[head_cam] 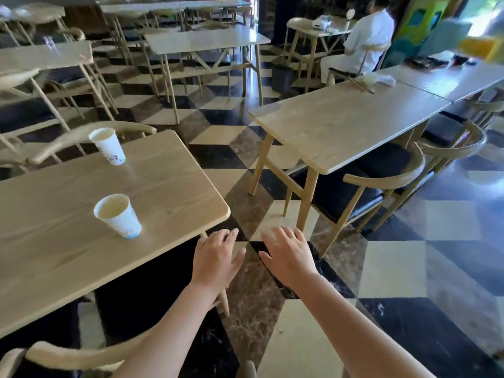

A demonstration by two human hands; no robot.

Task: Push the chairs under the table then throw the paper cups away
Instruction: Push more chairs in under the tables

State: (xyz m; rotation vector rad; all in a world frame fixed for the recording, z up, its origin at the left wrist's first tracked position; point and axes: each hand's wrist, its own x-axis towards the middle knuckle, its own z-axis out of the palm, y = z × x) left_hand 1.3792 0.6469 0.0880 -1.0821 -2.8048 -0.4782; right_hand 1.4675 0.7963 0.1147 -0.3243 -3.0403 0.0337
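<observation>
Two white paper cups stand upright on a light wooden table (169,192) at the left: one (117,215) nearer me, one (107,145) toward the far edge. A wooden chair with a curved back (71,356) and dark seat sits tucked at the table's near side, below my arms. Another curved chair back (81,137) shows beyond the far edge. My left hand (215,261) hovers just off the table's right corner, fingers spread, holding nothing. My right hand (289,255) is beside it over the aisle floor, also spread and empty.
A second wooden table (341,124) stands to the right across a checkered aisle, with chairs (381,181) partly under it. More tables and chairs fill the back. A person in white sits at the far right. A dark bin (282,76) stands on the floor behind.
</observation>
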